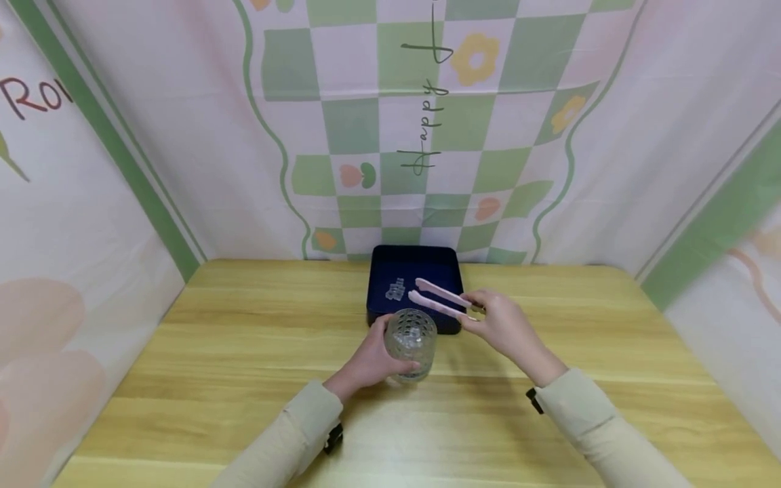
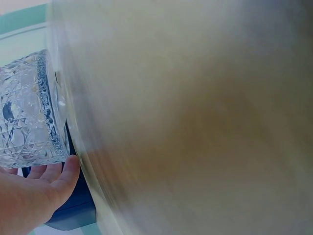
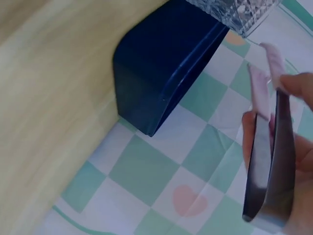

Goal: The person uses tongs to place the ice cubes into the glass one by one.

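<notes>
My left hand [image 1: 369,356] grips a clear patterned glass [image 1: 411,342], thumb across the near side and fingers round the left. The glass stands upright in front of a dark blue tray [image 1: 416,253]. A small cluster of clear pieces [image 1: 395,291] lies in the tray's left half. My right hand [image 1: 503,322] holds metal tongs [image 3: 281,166] with pink tips, thumb on one arm and fingers on the other. The tongs' arms are spread with nothing between them, and their tips overlap the tray in the head view, pointing left toward the clear pieces.
The wooden table [image 1: 244,379] extends on both sides of the tray. Behind it hangs a checked, flowered cloth [image 1: 350,125], close to the tray's back wall. More patterned cloth [image 1: 79,224] encloses the left and right sides.
</notes>
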`<state>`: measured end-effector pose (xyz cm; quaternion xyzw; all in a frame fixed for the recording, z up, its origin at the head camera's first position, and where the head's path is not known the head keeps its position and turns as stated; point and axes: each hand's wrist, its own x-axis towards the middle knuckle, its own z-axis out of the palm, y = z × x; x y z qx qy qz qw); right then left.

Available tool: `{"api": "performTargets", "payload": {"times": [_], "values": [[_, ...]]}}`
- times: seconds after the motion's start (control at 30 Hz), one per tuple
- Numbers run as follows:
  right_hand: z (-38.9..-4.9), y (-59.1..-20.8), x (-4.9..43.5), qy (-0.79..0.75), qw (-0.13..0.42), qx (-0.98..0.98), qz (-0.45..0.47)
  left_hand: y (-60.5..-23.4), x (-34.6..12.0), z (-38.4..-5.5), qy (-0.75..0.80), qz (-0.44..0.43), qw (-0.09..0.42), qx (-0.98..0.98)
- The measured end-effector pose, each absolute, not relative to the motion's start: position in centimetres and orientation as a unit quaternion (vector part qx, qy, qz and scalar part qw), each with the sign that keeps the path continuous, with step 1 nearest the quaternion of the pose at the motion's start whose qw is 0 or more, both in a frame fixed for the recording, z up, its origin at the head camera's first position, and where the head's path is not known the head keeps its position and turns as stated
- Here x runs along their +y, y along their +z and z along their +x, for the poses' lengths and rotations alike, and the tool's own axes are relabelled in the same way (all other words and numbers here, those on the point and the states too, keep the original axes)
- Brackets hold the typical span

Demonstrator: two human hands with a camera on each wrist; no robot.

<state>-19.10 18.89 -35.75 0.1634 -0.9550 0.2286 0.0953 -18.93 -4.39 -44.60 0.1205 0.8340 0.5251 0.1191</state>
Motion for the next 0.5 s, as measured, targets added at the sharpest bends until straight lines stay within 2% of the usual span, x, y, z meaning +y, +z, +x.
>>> {"api": "performTargets", "payload": {"times": [0.3, 0.5], "values": [[-21.9, -35.5, 16.9, 0.17, 0.117, -0.966, 0.158, -44.4, -4.5, -18.8, 0.532, 0.115, 0.132, 0.829], [-23.6, -36.1, 15.9, 0.135, 0.094, -0.972, 0.168, -44.3, -4.5, -18.8, 0.533, 0.119, 0.13, 0.828]]}}
